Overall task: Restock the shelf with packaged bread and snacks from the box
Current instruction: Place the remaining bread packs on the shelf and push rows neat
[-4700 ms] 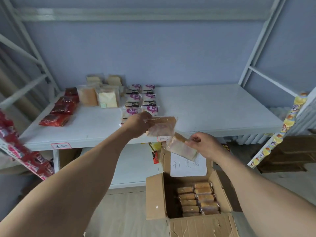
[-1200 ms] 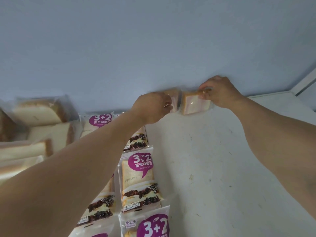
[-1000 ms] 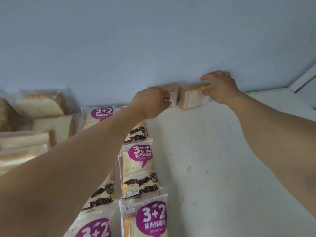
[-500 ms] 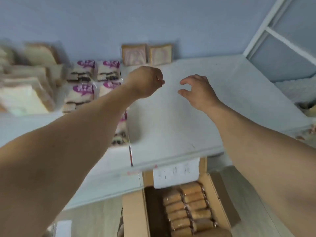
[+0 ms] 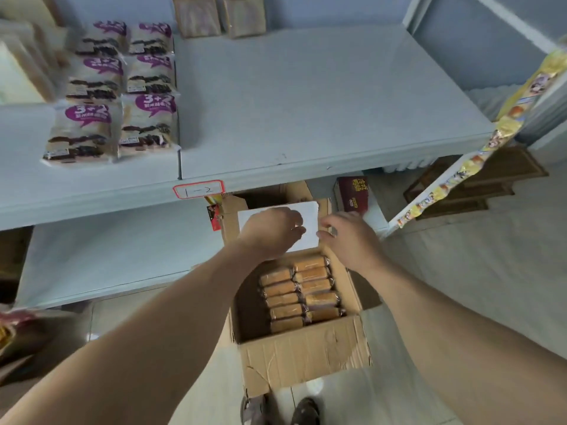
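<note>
Hands hover over the open brown cardboard box (image 5: pixel 302 354) on the floor at 6 o'clock. The left hand (image 5: pixel 270 231) is loosely curled and the right hand (image 5: pixel 349 237) is open; both are empty. Wrapped golden bread rolls (image 5: pixel 302 291) fill the box. Two clear-wrapped bread slices (image 5: pixel 219 15) stand on the pale blue shelf (image 5: pixel 306 99) at 12 o'clock.

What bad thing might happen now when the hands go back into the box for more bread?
1. The cardboard box sits on the floor with its flap up. The left hand or right hand might bump the flap and tip or shift it.
2. The bread packs in the box are packed tight, so pulling one out may drag or squash its neighbours.
3. The two bread packs at the back of the shelf stand upright against the wall and might topple if knocked.
</note>
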